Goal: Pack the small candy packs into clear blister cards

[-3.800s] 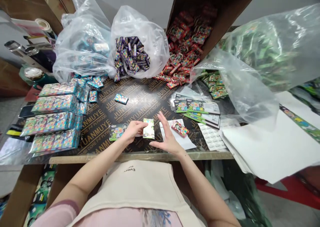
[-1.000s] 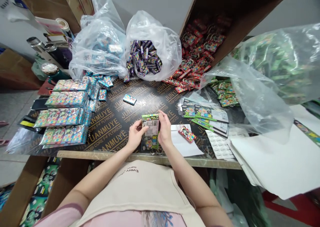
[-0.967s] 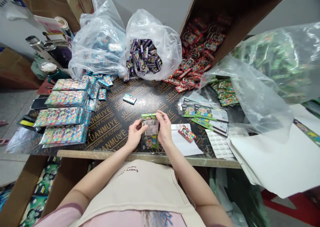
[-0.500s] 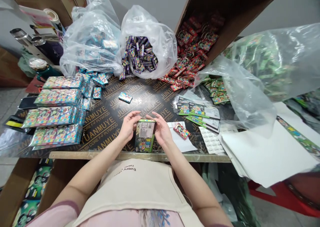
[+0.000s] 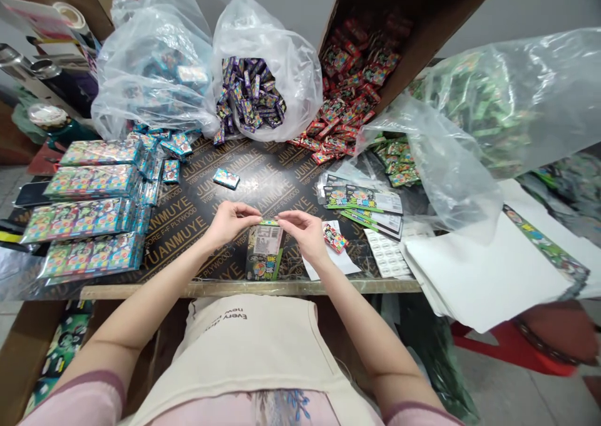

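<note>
A black and green printed box (image 5: 263,260) stands near the table's front edge, its pale label panel facing me. My left hand (image 5: 231,227) pinches the top left corner of the box, thumb and fingers together. At the top right corner my right hand (image 5: 303,233) does the same, its fingertips almost meeting the left ones along the narrow green top edge. A small red candy packet (image 5: 335,238) lies on a white paper (image 5: 323,268) just right of my right hand. Beyond my left hand lies a single blue packet (image 5: 226,178).
Stacked wrapped multipacks (image 5: 79,219) stand at the left. Along the back are a plastic bag of blue packets (image 5: 154,75), a bag of purple packets (image 5: 300,69), a cardboard box spilling red packets (image 5: 338,125) and a bag of green packets (image 5: 483,113). Flat printed cards (image 5: 361,199) and white sheets (image 5: 451,275) lie right.
Both hands have closed in over the top of the box, from open fingers at its sides to pinches on its top edge. The whole view has shifted slightly.
</note>
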`<state>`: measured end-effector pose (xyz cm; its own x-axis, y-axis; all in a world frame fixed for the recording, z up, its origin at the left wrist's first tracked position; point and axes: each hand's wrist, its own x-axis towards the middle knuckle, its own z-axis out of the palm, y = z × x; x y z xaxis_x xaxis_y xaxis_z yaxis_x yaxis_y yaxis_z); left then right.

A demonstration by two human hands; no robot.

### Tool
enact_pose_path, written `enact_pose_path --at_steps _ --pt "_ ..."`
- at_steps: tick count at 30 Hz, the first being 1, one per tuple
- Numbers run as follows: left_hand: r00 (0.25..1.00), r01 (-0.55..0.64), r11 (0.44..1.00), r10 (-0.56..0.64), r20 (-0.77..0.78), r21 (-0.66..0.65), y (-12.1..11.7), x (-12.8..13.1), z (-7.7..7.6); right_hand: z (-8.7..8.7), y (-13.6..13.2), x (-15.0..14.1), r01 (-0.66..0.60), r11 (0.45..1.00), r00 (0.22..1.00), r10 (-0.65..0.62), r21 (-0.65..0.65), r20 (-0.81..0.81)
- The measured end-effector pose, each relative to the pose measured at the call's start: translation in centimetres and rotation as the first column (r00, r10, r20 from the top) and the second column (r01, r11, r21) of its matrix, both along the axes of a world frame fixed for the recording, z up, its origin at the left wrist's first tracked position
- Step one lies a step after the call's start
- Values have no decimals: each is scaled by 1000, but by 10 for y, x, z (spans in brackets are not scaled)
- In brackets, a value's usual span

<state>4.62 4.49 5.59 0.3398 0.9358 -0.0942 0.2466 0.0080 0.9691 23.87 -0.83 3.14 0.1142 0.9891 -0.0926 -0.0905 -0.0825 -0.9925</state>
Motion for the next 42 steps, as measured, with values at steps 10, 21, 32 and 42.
enact_pose_path --at_steps 10,21,32,42 --pt "988 127 991 -129 -84 -34 6 -2 6 8 2 2 -46 998 998 44 -48 -45" --pt "974 203 863 -128 -188 463 -22 -6 14 10 -20 4 -27 994 999 23 101 45" --pt "971 198 930 -144 -188 310 -23 2 23 17 -16 9 -49 998 998 48 33 41" --pt "912 379 705 -173 -373 599 -40 1 17 6 -42 13 -253 917 917 127 307 377"
